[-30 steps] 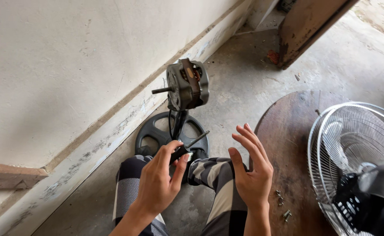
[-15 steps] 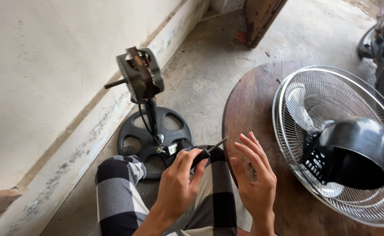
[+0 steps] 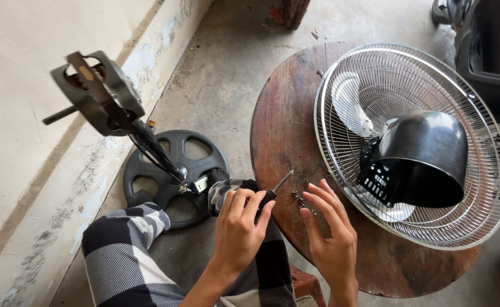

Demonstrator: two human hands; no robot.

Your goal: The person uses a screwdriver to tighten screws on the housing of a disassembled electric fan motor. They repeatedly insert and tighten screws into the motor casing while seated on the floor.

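A screwdriver (image 3: 270, 196) with a dark handle and a thin metal shaft is gripped in the left hand (image 3: 239, 227); its shaft is tilted up and to the right, the tip being pointed away from the body. Just beyond the fingertips of the right hand (image 3: 329, 230), which is held open and flat, a few small dark screws (image 3: 302, 202) are scattered loosely on the wood. The screws are found between the two hands, below the screwdriver's tip.
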